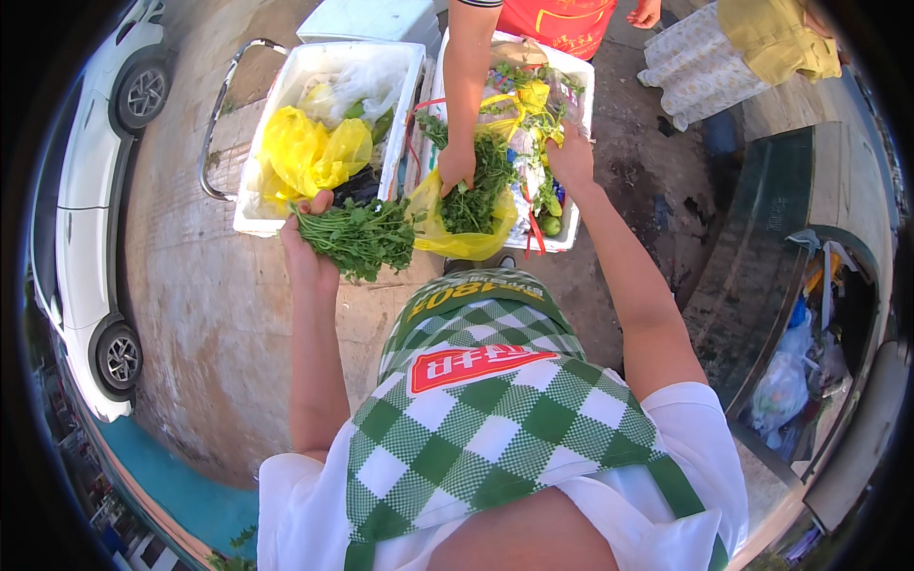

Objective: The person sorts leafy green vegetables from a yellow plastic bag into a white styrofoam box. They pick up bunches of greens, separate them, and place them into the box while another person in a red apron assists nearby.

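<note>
My left hand point(312, 239) grips the stems of a bunch of leafy green herbs point(364, 239), beside the near edge of the left white foam box point(258, 223). Yellow plastic bags point(307, 153) lie in that box. Over the right foam box point(587, 93), my right hand point(571, 153) is at some greens and a yellow bag's handle point(532, 96); its fingertips are partly hidden, so its hold is unclear. Another person's hand point(457, 165) reaches into an open yellow bag point(464, 246) containing more herbs point(475, 193). A green vegetable point(550, 225) lies in the near right corner.
A person in a red apron point(557, 21) stands across the boxes, and another person in a patterned skirt point(703, 64) is at upper right. A metal handle point(214, 121) curves beside the left box. A white car point(89, 214) is at left, a dark bin point(757, 271) with bagged waste point(778, 392) at right.
</note>
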A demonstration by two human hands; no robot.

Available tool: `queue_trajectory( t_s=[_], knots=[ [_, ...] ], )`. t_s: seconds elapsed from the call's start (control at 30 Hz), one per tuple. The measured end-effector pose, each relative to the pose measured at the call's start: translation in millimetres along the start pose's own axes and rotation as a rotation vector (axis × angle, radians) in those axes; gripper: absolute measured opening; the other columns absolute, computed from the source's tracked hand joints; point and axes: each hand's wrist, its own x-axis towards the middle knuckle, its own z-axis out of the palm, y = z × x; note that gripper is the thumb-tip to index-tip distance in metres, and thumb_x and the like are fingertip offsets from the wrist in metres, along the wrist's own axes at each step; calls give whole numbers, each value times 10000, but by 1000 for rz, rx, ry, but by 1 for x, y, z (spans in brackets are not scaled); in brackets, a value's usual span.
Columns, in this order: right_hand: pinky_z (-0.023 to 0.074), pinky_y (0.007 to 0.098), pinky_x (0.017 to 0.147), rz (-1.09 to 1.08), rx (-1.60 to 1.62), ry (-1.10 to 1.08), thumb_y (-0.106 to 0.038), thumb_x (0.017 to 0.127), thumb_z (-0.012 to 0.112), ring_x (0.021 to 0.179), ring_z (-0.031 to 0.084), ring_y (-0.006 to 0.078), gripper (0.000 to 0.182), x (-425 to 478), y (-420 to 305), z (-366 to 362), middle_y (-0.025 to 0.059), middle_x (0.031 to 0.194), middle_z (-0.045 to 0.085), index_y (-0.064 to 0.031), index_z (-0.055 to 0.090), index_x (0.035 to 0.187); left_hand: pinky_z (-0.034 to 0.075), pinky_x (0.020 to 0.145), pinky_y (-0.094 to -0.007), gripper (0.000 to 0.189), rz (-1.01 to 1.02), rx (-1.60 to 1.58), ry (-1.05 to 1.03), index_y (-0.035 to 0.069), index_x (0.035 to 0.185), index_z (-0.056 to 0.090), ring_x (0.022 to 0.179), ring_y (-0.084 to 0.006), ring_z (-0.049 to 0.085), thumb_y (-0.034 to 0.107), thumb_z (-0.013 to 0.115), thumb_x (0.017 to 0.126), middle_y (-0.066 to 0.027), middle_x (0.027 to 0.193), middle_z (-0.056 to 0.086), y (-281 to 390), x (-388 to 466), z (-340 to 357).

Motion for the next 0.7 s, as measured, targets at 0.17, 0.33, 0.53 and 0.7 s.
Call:
queue_trajectory(
  t_s=[0.17, 0.33, 0.53, 0.7],
  knots=[
    [477, 429, 792, -206, 318, -458, -123, 794, 569, 883, 591, 386, 265, -85, 9, 76, 203, 917, 630, -76, 608, 1052, 384, 1014, -463, 149, -100, -353, -196, 102, 886, 459, 926, -253, 588, 187, 349, 940, -44, 761, 585, -7, 0, -38],
    [436, 416, 793, -472, -262, -770, -141, 781, 535, 868, 624, 284, 190, -149, -8, 110, 133, 913, 655, -76, 661, 906, 402, 939, -379, 107, -148, -496, -112, 115, 845, 454, 627, -116, 477, 153, 372, 902, 30, 606, 427, -11, 1, -57],
    [408, 413, 827, -565, -528, -1152, -126, 760, 507, 877, 628, 280, 224, -164, -5, 113, 126, 894, 662, -95, 670, 911, 389, 593, -240, 145, -208, -515, -90, 123, 851, 456, 529, -75, 379, 222, 380, 926, 58, 580, 362, -18, 15, -83],
    [455, 410, 777, -520, -533, -1141, -116, 760, 504, 853, 631, 299, 221, -164, -1, 102, 137, 865, 656, -89, 663, 912, 367, 528, -240, 225, -264, -420, -33, 125, 802, 453, 493, -77, 353, 303, 448, 941, 57, 553, 336, -35, 32, -85]
  ],
)
